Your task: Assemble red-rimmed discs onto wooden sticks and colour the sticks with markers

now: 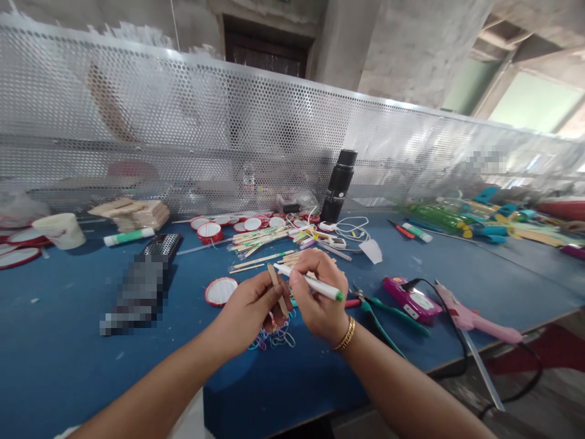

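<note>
Between the thumb and fingers of my left hand point(249, 311) is a wooden craft stick point(275, 281), held upright and a little tilted. My right hand point(322, 305) grips a white marker point(320, 286) with a green end. The marker's tip meets or nearly meets the upper part of the stick; I cannot tell whether it touches. Below my hands lie colourful rubber bands point(274, 336), partly hidden. Just beyond them is a pile of craft sticks point(256, 241) with green marks. A round white disc with a red rim point(221, 291) rests left of my left hand.
Right of my hands lie green-handled pliers point(384, 311), a purple power strip point(411, 300) and a pink glue gun point(475, 320) with its cord. A black bottle point(338, 186) stands at the back. To the left are a dark phone-like object point(144, 280), a glue stick point(129, 236) and a cup point(59, 231).
</note>
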The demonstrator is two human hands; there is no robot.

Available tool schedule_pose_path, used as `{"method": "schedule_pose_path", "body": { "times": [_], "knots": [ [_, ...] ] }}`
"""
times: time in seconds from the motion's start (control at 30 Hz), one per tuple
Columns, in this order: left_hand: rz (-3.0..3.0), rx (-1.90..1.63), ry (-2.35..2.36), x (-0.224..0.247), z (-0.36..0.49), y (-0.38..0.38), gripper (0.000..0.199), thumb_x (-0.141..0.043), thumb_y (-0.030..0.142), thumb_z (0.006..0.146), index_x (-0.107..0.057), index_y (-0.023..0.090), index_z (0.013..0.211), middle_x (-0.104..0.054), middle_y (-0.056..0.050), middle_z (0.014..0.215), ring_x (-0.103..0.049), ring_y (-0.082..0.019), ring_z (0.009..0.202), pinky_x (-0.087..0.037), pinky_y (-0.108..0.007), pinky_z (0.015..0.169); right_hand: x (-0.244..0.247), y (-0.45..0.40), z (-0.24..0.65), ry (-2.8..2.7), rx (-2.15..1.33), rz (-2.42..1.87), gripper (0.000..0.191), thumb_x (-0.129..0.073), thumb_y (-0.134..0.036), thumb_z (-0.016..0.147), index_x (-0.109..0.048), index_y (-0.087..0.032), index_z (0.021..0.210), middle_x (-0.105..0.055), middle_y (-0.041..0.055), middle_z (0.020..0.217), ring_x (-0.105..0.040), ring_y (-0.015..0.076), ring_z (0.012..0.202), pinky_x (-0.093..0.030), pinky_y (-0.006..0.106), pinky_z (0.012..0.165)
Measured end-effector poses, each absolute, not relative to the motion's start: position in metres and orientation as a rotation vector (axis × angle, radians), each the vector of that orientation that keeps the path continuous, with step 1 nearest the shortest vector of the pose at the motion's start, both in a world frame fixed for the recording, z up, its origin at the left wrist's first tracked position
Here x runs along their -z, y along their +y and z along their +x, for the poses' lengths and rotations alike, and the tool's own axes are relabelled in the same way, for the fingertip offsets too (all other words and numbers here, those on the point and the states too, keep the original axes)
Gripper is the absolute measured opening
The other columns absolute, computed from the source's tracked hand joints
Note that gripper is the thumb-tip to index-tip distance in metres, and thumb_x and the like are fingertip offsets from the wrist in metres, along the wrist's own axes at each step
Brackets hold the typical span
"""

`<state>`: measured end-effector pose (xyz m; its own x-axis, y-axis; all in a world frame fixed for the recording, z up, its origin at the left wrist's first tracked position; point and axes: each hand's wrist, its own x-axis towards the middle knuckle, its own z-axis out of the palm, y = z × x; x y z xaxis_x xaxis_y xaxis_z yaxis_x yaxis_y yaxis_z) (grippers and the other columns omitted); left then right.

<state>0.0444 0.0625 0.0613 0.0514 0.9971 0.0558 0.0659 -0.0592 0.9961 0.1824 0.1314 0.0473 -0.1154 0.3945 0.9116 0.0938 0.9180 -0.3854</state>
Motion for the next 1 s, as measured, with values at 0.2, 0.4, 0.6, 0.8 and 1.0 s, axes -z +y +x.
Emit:
{"method": "schedule_pose_path", "body": {
  "times": [0.2, 0.4, 0.6, 0.8, 1.0],
  "knots": [
    [1.327, -1.18, 1.215, -0.0627, 0.0447, 0.0616, 0.038, -0.067, 0.054, 0.084, -0.055, 0.019, 0.08, -0.061, 0.001, 0.063, -0.056, -0.012, 0.051, -0.041, -0.022, 0.046, -0.0485, 0.1304, 0.1819, -1.677, -0.264, -0.377, 0.011, -0.057, -0.017, 0.087, -0.055, -0.022, 0.078, -0.059, -0.0006, 0.074, -0.058, 0.0155, 0.069, -0.047, 0.031, 0.066],
    [1.318, -1.171, 1.202, -0.0631, 0.0451, 0.0612, 0.038, -0.067, 0.054, 0.085, -0.053, 0.019, 0.076, -0.059, 0.002, 0.056, -0.053, -0.011, 0.048, -0.04, -0.022, 0.047, -0.0488, 0.1293, 0.1803, -1.689, -0.271, -0.365, 0.011, -0.057, -0.017, 0.086, -0.054, -0.023, 0.077, -0.057, -0.0004, 0.073, -0.057, 0.0157, 0.068, -0.047, 0.032, 0.065],
    [1.307, -1.186, 1.197, -0.0619, 0.0452, 0.0617, 0.04, -0.069, 0.056, 0.083, -0.054, 0.019, 0.078, -0.06, 0.001, 0.059, -0.055, -0.012, 0.049, -0.041, -0.021, 0.046, -0.048, 0.1302, 0.1808, -1.687, -0.262, -0.377, 0.011, -0.057, -0.017, 0.087, -0.054, -0.023, 0.078, -0.058, -0.0004, 0.073, -0.057, 0.0157, 0.068, -0.047, 0.032, 0.065],
    [1.321, -1.173, 1.215, -0.0634, 0.0455, 0.0611, 0.042, -0.067, 0.059, 0.083, -0.053, 0.019, 0.078, -0.059, 0.001, 0.059, -0.055, -0.012, 0.05, -0.042, -0.022, 0.046, -0.0475, 0.1302, 0.1806, -1.688, -0.27, -0.374, 0.011, -0.057, -0.016, 0.086, -0.054, -0.022, 0.078, -0.058, -0.0005, 0.074, -0.057, 0.0156, 0.069, -0.047, 0.032, 0.066],
    [1.325, -1.166, 1.221, -0.063, 0.0457, 0.0606, 0.04, -0.065, 0.056, 0.085, -0.052, 0.019, 0.078, -0.059, 0.002, 0.058, -0.054, -0.011, 0.049, -0.042, -0.022, 0.047, -0.0467, 0.1305, 0.1807, -1.699, -0.269, -0.355, 0.01, -0.058, -0.016, 0.085, -0.055, -0.022, 0.079, -0.058, -0.0009, 0.074, -0.057, 0.0155, 0.069, -0.047, 0.032, 0.067]
  ]
}}
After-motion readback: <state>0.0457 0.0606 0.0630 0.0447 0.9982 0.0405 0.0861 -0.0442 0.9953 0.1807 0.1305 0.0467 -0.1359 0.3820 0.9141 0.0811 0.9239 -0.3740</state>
